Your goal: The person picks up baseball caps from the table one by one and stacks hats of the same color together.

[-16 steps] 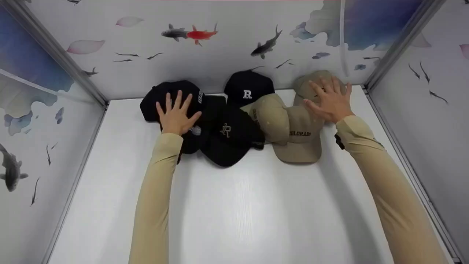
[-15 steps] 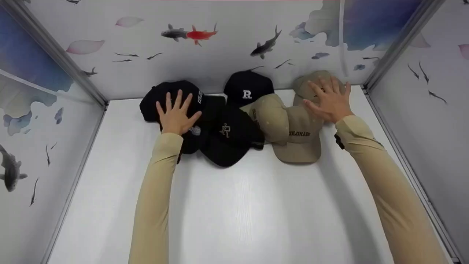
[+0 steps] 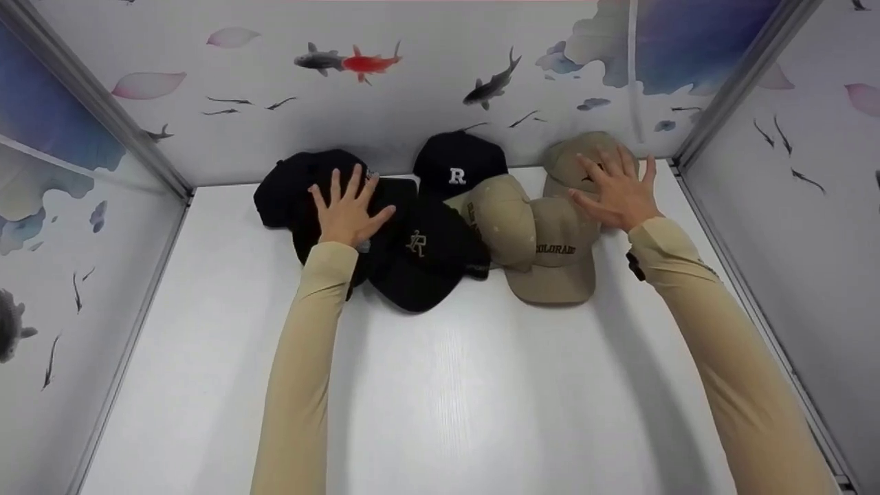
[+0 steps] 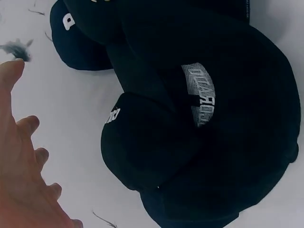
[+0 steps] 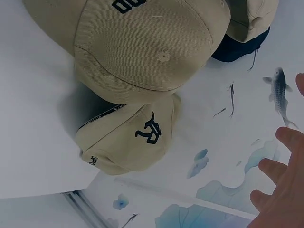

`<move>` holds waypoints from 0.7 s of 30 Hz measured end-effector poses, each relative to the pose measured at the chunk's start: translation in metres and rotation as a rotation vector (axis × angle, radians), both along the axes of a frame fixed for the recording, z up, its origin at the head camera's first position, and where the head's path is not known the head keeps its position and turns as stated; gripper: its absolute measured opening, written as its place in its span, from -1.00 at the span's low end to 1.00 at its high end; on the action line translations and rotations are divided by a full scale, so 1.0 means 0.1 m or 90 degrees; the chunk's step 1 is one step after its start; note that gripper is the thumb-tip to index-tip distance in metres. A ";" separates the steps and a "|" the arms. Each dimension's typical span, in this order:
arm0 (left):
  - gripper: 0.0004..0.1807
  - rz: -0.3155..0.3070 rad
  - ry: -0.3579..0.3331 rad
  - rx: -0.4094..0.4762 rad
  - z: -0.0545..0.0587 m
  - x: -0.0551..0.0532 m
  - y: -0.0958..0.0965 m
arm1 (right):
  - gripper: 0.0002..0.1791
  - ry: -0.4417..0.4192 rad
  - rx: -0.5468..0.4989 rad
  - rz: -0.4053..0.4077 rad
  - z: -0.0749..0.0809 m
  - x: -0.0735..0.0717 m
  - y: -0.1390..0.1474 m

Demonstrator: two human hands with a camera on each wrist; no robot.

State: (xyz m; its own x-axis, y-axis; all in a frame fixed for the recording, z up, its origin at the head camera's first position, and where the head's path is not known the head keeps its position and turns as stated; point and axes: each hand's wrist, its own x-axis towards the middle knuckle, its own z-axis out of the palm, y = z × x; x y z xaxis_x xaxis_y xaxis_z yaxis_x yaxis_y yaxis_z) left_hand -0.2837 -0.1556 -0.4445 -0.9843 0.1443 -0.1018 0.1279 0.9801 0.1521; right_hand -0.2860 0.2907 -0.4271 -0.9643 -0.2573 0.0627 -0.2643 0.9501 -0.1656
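Note:
My left hand hovers with spread fingers over a group of black caps in the head view. Beneath and beside it are a black cap at the far left and a black cap with a gold emblem. The left wrist view shows a black cap with grey-white lettering, apart from the fingers. My right hand, fingers also spread, is over the rear beige cap, partly covering it. Nearby lie a beige COLORADO cap and another beige cap. Neither hand holds anything.
A dark cap with a white R stands against the back wall, between the two colour groups. Side walls printed with fish enclose the white table. Metal posts mark the back corners.
My left hand has moved slightly right across the black caps, covering more of the lettering. The right hand stays nearly in place. The head view has shifted a little; the caps lie as before.

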 end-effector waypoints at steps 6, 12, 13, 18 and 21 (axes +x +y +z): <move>-0.19 -0.020 -0.010 -0.011 0.00 -0.06 0.15 | -0.20 -0.009 -0.014 -0.008 -0.03 0.00 0.00; -0.27 -0.091 -0.061 -0.005 -0.04 -0.16 0.44 | -0.23 -0.011 -0.001 0.009 -0.09 0.04 -0.02; -0.29 -0.107 -0.074 -0.001 -0.05 -0.18 0.50 | -0.24 -0.006 0.007 0.016 -0.10 0.05 -0.03; -0.37 -0.193 -0.132 -0.013 -0.12 -0.23 0.86 | -0.23 0.018 0.032 0.051 -0.21 0.15 -0.07; -0.39 -0.234 -0.169 -0.029 -0.16 -0.23 1.05 | -0.28 0.033 0.019 0.065 -0.30 0.23 -0.11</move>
